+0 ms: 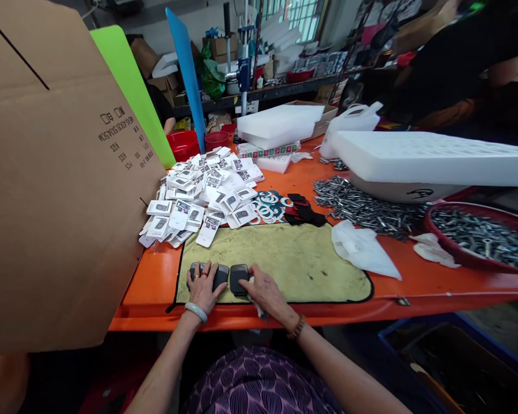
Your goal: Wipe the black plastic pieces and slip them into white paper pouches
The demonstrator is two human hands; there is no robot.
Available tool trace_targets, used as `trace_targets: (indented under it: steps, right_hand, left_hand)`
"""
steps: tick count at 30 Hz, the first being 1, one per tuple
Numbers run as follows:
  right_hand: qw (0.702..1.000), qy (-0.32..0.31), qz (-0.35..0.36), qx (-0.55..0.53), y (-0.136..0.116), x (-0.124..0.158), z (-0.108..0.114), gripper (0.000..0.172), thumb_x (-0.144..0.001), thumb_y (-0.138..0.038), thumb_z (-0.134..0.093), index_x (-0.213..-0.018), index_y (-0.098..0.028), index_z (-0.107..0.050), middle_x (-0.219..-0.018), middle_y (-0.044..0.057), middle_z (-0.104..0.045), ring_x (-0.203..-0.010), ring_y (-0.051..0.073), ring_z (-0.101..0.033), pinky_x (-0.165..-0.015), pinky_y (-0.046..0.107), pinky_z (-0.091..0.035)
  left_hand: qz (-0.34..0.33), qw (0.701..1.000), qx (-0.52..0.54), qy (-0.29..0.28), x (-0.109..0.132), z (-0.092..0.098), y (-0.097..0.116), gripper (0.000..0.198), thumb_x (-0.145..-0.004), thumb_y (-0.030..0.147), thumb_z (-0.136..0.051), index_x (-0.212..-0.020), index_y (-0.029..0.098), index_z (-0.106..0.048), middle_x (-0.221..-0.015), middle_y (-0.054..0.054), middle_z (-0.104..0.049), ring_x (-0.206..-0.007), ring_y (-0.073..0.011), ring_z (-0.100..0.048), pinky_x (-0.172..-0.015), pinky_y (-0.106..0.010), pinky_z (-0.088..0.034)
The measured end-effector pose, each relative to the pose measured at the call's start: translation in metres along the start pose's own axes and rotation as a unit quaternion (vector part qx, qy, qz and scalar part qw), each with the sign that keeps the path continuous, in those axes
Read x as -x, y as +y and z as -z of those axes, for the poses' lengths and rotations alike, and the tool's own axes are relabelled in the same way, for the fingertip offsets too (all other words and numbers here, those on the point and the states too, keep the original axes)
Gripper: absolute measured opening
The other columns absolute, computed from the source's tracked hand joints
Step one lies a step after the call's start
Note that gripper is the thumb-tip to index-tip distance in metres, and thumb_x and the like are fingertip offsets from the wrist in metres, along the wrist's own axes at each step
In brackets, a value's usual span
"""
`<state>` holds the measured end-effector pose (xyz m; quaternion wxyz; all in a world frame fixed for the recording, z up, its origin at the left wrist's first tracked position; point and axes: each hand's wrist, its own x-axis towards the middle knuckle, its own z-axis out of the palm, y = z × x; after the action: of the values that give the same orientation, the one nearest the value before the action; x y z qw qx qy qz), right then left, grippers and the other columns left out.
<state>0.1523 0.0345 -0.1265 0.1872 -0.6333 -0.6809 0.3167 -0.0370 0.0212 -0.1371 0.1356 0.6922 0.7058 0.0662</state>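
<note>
My left hand (204, 287) lies with spread fingers on dark rounded flat pieces (221, 276) near the front edge of a yellow-green cloth mat (293, 259). Just right of it is another dark rounded square piece (239, 278). The thumb and fingers of my right hand (265, 290) close on that piece's right side, and a crumpled whitish cloth (259, 307) shows under the same hand. Behind the mat are white rings (267, 208) and black pieces (304, 211). White printed cards (181, 214) are heaped at its back left.
A large cardboard box (60, 190) stands on the left. Metal pins (362, 207) lie in a pile at right, beside a red basket (479, 261) of metal parts. White foam (431, 155) rests on a tub. A person in dark clothes (453, 63) is at back right.
</note>
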Motion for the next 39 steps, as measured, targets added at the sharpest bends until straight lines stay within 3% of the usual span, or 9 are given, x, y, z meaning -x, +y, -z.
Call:
trace_targets:
  steps: [5,9,13,15,17,21,24,29,39]
  right_hand:
    - [0.997,-0.015,0.019,0.080,-0.006,0.001,0.002,0.025,-0.083,-0.035,-0.062,-0.099,-0.016,-0.057,-0.085,0.011,-0.070,-0.085,0.025,-0.066,-0.070,0.029,-0.043]
    - [1.000,0.003,-0.013,0.017,0.022,-0.011,0.026,0.012,-0.080,-0.031,-0.058,-0.082,-0.019,-0.060,-0.075,0.004,-0.067,-0.073,0.019,-0.062,-0.064,0.026,-0.040]
    - [0.983,0.176,-0.061,0.005,0.068,-0.027,0.071,0.021,-0.083,-0.036,-0.049,-0.078,-0.020,-0.062,-0.065,0.002,-0.061,-0.063,0.018,-0.055,-0.060,0.027,-0.039]
    - [0.953,0.295,-0.034,0.052,0.091,-0.032,0.089,0.028,-0.086,-0.039,-0.046,-0.085,-0.018,-0.064,-0.075,0.006,-0.064,-0.071,0.020,-0.056,-0.065,0.030,-0.041]
    - [0.928,0.349,-0.005,0.130,0.110,-0.033,0.097,0.032,-0.087,-0.040,-0.047,-0.096,-0.015,-0.064,-0.093,0.013,-0.065,-0.085,0.024,-0.057,-0.075,0.034,-0.042]
    - [0.922,0.268,0.015,0.280,0.137,-0.025,0.079,0.036,-0.089,-0.039,-0.048,-0.115,-0.017,-0.062,-0.123,0.015,-0.059,-0.109,0.030,-0.051,-0.088,0.042,-0.040]
    - [0.909,0.259,0.025,0.326,0.148,-0.017,0.058,0.041,-0.094,-0.039,-0.041,-0.126,-0.018,-0.057,-0.136,0.013,-0.052,-0.125,0.032,-0.042,-0.097,0.045,-0.036]
    - [0.901,0.267,0.019,0.341,0.151,-0.015,0.050,0.044,-0.096,-0.042,-0.037,-0.127,-0.018,-0.057,-0.139,0.013,-0.050,-0.128,0.032,-0.040,-0.100,0.045,-0.035]
    - [0.905,0.254,0.006,0.342,0.145,-0.013,0.052,0.046,-0.096,-0.043,-0.035,-0.128,-0.018,-0.057,-0.140,0.013,-0.050,-0.127,0.031,-0.041,-0.099,0.045,-0.036]
  left_hand:
    - [0.082,0.994,-0.049,0.055,0.006,-0.019,0.021,0.055,-0.091,0.047,-0.044,-0.139,0.022,-0.048,-0.149,-0.015,-0.040,-0.138,-0.0438,-0.025,-0.106,-0.069,-0.015]
    - [0.099,0.993,-0.052,0.029,0.006,-0.016,0.024,0.062,-0.088,0.055,-0.045,-0.141,0.023,-0.045,-0.152,-0.013,-0.036,-0.139,-0.0463,-0.022,-0.104,-0.070,-0.019]
    - [0.118,0.991,-0.068,0.003,0.007,-0.011,0.024,0.064,-0.087,0.058,-0.044,-0.143,0.028,-0.041,-0.155,-0.008,-0.032,-0.142,-0.0454,-0.015,-0.106,-0.071,-0.017]
    - [0.124,0.990,-0.074,-0.002,0.007,-0.010,0.025,0.064,-0.088,0.059,-0.043,-0.144,0.028,-0.041,-0.155,-0.007,-0.031,-0.142,-0.0448,-0.014,-0.106,-0.071,-0.017]
    - [0.126,0.989,-0.075,-0.002,0.008,-0.010,0.027,0.065,-0.087,0.060,-0.043,-0.144,0.029,-0.040,-0.155,-0.006,-0.031,-0.142,-0.0446,-0.014,-0.106,-0.071,-0.016]
    - [0.124,0.990,-0.072,-0.009,0.008,-0.008,0.027,0.065,-0.088,0.060,-0.043,-0.144,0.029,-0.039,-0.156,-0.007,-0.030,-0.143,-0.0443,-0.014,-0.106,-0.071,-0.016]
    - [0.106,0.992,-0.061,-0.029,0.010,-0.005,0.021,0.069,-0.086,0.061,-0.046,-0.146,0.027,-0.036,-0.157,-0.007,-0.026,-0.143,-0.0442,-0.011,-0.106,-0.070,-0.017]
    - [0.049,0.996,-0.036,-0.071,0.014,-0.002,0.004,0.082,-0.077,0.062,-0.059,-0.148,0.031,-0.031,-0.158,-0.005,-0.023,-0.145,-0.0424,-0.007,-0.109,-0.068,-0.016]
    - [0.080,0.996,-0.043,-0.026,0.016,-0.009,0.009,0.079,-0.079,0.069,-0.051,-0.146,0.029,-0.036,-0.157,-0.005,-0.027,-0.145,-0.0403,-0.009,-0.109,-0.068,-0.016]
